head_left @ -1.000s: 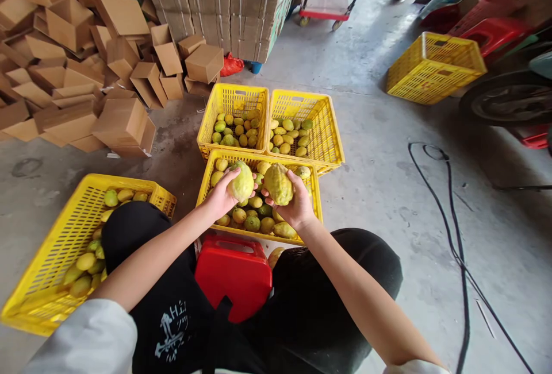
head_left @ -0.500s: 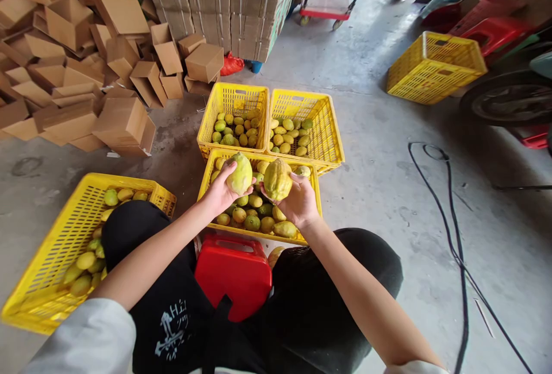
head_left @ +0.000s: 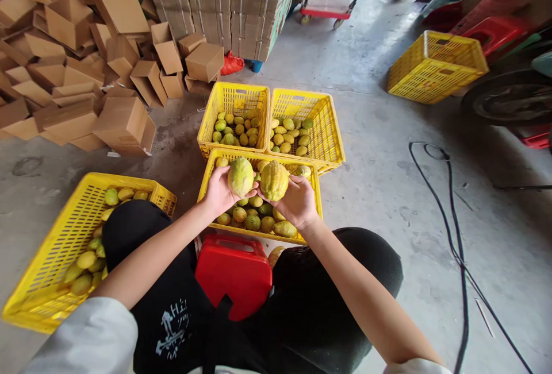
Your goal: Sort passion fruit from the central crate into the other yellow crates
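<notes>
My left hand (head_left: 218, 195) holds a smooth yellow-green fruit (head_left: 240, 176), lemon-like in shape, with the fingers curled under it. In my right hand (head_left: 297, 203) is a ribbed yellow fruit (head_left: 275, 180), resting on the fingers with the thumb at its right side. The two fruits are side by side, a small gap apart, above a yellow plastic crate (head_left: 317, 201). More fruit of the same sort (head_left: 252, 222), green to yellow, lies in that crate, partly hidden by my hands.
Behind stand two yellow crates, one left (head_left: 204, 127) and one right (head_left: 330, 132), each part filled with fruit. Another fruit crate (head_left: 47, 265) is by my left knee. A red plastic stool (head_left: 233, 276) is between my legs. Cardboard boxes (head_left: 121, 121) pile up left; a black cable (head_left: 452, 230) lies right.
Both hands have turned the fruits slightly. The left fruit now stands more upright and has shifted a little right and down; the right fruit has shifted slightly left.
</notes>
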The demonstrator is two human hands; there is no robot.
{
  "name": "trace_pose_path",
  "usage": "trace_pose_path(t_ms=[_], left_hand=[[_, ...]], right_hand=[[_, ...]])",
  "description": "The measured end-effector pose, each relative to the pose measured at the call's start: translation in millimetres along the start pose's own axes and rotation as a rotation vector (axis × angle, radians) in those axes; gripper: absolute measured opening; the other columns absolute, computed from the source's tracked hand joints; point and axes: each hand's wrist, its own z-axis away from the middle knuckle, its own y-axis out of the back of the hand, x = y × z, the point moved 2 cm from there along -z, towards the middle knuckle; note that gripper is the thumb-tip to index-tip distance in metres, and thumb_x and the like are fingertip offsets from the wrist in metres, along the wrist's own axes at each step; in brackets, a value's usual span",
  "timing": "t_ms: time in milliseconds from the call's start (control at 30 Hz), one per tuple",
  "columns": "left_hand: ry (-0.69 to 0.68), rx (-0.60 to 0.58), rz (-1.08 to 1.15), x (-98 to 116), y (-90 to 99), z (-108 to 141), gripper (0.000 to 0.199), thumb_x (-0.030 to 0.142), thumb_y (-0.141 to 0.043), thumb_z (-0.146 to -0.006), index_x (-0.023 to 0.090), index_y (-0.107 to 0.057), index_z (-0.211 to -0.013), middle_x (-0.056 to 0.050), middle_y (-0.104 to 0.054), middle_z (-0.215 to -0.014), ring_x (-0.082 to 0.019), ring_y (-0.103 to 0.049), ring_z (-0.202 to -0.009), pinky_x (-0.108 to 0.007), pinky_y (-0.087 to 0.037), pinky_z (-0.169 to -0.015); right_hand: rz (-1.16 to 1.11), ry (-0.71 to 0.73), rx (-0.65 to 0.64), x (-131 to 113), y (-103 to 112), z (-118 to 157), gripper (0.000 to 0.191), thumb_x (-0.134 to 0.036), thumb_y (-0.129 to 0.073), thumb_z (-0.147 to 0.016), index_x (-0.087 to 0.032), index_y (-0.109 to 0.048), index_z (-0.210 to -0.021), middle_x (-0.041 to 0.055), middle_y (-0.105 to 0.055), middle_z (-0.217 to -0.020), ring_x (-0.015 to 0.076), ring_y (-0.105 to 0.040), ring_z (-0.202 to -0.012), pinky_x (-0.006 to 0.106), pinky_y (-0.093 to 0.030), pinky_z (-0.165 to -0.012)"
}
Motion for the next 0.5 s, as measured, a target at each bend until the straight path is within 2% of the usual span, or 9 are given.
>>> trace_pose_path(t_ms=[100, 267, 400, 500], left_hand=[[0.006, 0.013, -0.015, -0.7, -0.4, 0.2, 0.028, 0.034, -0.047, -0.088, 0.013, -0.062, -0.101, -0.013, -0.074, -0.090, -0.027, -0.074, -0.077, -0.038, -0.060, -0.067], [-0.070, 0.036, -0.061, -2.5, 2.8, -3.0, 0.024, 0.030, -0.057, -0.083, 0.017, -0.059, -0.103, -0.008, -0.073, -0.084, -0.023, -0.073, -0.070, -0.032, -0.058, -0.062], [-0.064, 0.016, -0.078, -2.9, 3.7, -3.9, 0.028, 0.032, -0.056, -0.084, 0.015, -0.060, -0.105, -0.012, -0.074, -0.093, -0.021, -0.071, -0.068, -0.030, -0.057, -0.060], [-0.046, 0.030, -0.060, -2.3, 2.7, -3.1, 0.028, 0.032, -0.054, -0.085, 0.014, -0.062, -0.105, -0.012, -0.074, -0.091, -0.021, -0.071, -0.069, -0.031, -0.057, -0.061]], right_hand=[[0.029, -0.004, -0.011, -2.6, 0.3, -0.2, 0.032, -0.036, -0.065, -0.068, -0.021, -0.067, -0.097, 0.0069, -0.077, -0.089, 0.0329, -0.071, -0.103, 0.051, -0.063, -0.083], [0.127, 0.028, 0.024, -7.5, 0.3, -0.3, 0.039, -0.044, -0.076, -0.069, -0.023, -0.067, -0.100, 0.0031, -0.076, -0.085, 0.0286, -0.074, -0.093, 0.043, -0.065, -0.079], [0.156, 0.040, 0.025, -5.8, 2.6, -2.0, 0.043, -0.045, -0.084, -0.063, -0.025, -0.067, -0.097, 0.0022, -0.076, -0.080, 0.0270, -0.075, -0.087, 0.040, -0.065, -0.075], [0.174, 0.022, 0.001, -0.9, 3.4, -2.8, 0.042, -0.044, -0.085, -0.064, -0.025, -0.066, -0.096, 0.0031, -0.075, -0.080, 0.0270, -0.074, -0.087, 0.040, -0.065, -0.074]])
